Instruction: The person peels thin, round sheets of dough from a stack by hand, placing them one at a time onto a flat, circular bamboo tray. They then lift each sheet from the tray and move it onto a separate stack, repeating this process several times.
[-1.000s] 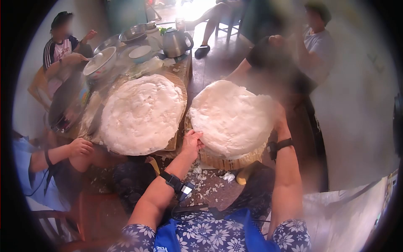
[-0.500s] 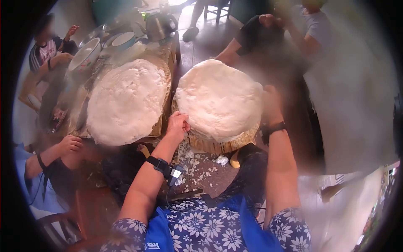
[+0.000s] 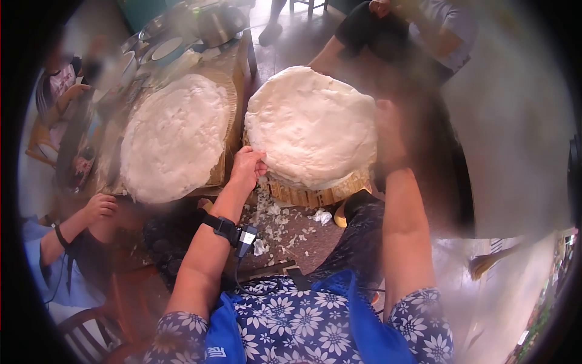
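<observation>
A large round slab of white dough [image 3: 312, 124] lies in front of me on a ribbed woven tray [image 3: 315, 197], whose near edge shows below it. My left hand [image 3: 248, 165] is closed at the slab's left front edge, thumb and fingers pinched on the rim. At the right edge is my right hand [image 3: 388, 124], blurred, so its fingers cannot be made out. Left of this slab, a second white dough slab [image 3: 174, 136] rests on another woven tray [image 3: 231, 115].
Bowls [image 3: 168, 48] and a dark metal pot [image 3: 219, 25] crowd the far end of the left table. White scraps [image 3: 276, 221] litter the floor below. Other people sit at left and across; a person's hand [image 3: 100, 207] is near the left slab.
Both slabs and my hands appear slightly higher in the view. My left hand stays at the same edge. At far left, the other person's raised hand has come down.
</observation>
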{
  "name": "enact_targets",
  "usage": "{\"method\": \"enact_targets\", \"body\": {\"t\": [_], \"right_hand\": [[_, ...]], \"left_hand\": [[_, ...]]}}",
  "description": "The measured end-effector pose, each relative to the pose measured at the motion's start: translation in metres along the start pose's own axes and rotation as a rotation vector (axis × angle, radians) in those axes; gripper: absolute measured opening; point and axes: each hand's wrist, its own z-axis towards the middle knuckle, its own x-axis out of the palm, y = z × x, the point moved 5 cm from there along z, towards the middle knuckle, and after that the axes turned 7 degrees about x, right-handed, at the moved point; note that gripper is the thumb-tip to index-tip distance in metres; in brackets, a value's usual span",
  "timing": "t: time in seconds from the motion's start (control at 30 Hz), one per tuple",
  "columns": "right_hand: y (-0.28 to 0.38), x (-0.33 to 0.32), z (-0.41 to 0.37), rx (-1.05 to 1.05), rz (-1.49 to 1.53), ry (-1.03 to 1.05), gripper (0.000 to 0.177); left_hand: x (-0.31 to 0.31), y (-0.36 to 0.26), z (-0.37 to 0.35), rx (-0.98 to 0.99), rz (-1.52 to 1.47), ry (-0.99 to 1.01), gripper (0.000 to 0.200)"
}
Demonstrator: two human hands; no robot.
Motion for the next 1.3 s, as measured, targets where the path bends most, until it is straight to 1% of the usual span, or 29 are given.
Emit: {"method": "enact_targets", "body": {"t": [0.03, 0.13, 0.17, 0.23, 0.33, 0.4, 0.43, 0.47, 0.53, 0.57, 0.6, 0.63, 0.7, 0.73, 0.77, 0.87, 0.93, 1.0, 1.07, 1.17, 1.2, 1.23, 1.3], "right_hand": [[-0.006, 0.003, 0.002, -0.013, 0.03, 0.012, 0.023], [-0.017, 0.01, 0.009, 0.018, -0.088, 0.033, 0.025], [-0.018, 0.013, 0.009, -0.009, -0.116, 0.057, 0.025], [-0.008, 0.011, 0.003, -0.062, -0.174, 0.095, 0.026], [0.01, 0.004, -0.009, -0.087, -0.22, 0.114, 0.029], [0.009, 0.002, -0.012, -0.119, -0.249, 0.107, 0.028], [0.012, 0.005, -0.015, -0.139, -0.257, 0.109, 0.028], [0.019, 0.003, -0.021, -0.278, -0.316, 0.146, 0.026], [0.007, 0.014, -0.019, -0.322, -0.377, 0.143, 0.023], [0.016, 0.009, -0.026, -0.323, -0.294, 0.212, 0.025], [0.015, 0.012, -0.026, -0.29, -0.272, 0.203, 0.028], [0.016, 0.014, -0.026, -0.276, -0.314, 0.219, 0.03], [0.014, 0.015, -0.028, -0.231, -0.315, 0.223, 0.032], [0.008, 0.015, -0.024, -0.209, -0.332, 0.227, 0.032], [0.005, 0.017, -0.022, -0.183, -0.355, 0.229, 0.033], [0.036, 0.002, -0.031, -0.125, -0.522, 0.106, 0.031], [0.047, 0.0, -0.029, -0.197, -0.468, 0.055, 0.029], [0.066, 0.0, -0.031, -0.279, -0.423, 0.042, 0.028], [0.091, 0.006, -0.037, -0.369, -0.388, 0.067, 0.025], [0.136, 0.023, -0.061, -0.459, -0.286, 0.176, 0.02], [0.149, 0.032, -0.071, -0.465, -0.213, 0.236, 0.018], [0.164, 0.042, -0.082, -0.47, -0.141, 0.294, 0.016], [0.195, 0.061, -0.109, -0.491, -0.076, 0.406, 0.015]], "left_hand": [[0.001, 0.0, -0.001, 0.008, -0.006, -0.008, 0.01], [0.001, -0.002, -0.003, 0.011, 0.035, -0.043, 0.013], [0.0, -0.002, -0.003, 0.016, 0.044, -0.029, 0.015], [0.001, -0.003, -0.003, 0.028, 0.061, 0.009, 0.017], [0.003, -0.006, -0.006, 0.029, 0.102, -0.02, 0.019], [0.006, -0.006, -0.004, 0.015, 0.163, -0.023, 0.021], [0.003, -0.007, -0.004, 0.011, 0.194, -0.035, 0.022], [0.003, -0.004, -0.002, 0.025, 0.205, -0.036, 0.025], [0.001, -0.001, 0.001, 0.052, 0.217, -0.06, 0.032], [0.001, -0.001, 0.0, 0.059, 0.215, -0.07, 0.036], [0.002, -0.004, -0.003, 0.058, 0.205, -0.087, 0.042], [0.001, 0.001, 0.0, 0.063, 0.179, -0.115, 0.046], [0.003, -0.001, -0.003, 0.063, 0.162, -0.092, 0.046], [0.004, 0.0, -0.003, 0.055, 0.1, -0.073, 0.045], [0.005, -0.003, -0.007, 0.052, 0.108, -0.071, 0.047], [0.004, 0.002, -0.012, 0.065, 0.105, -0.081, 0.061], [0.005, 0.002, -0.021, 0.079, 0.144, -0.103, 0.068], [-0.001, 0.009, -0.028, -0.041, 0.04, -0.022, 0.07], [-0.003, 0.013, -0.043, -0.001, 0.135, -0.012, 0.066], [-0.015, -0.005, -0.075, 0.036, 0.127, 0.218, 0.056], [-0.021, -0.011, -0.083, 0.014, 0.028, 0.388, 0.046], [-0.028, -0.019, -0.091, 0.0, -0.036, 0.491, 0.037], [-0.051, -0.052, -0.112, 0.039, -0.063, 0.546, 0.025]]}}
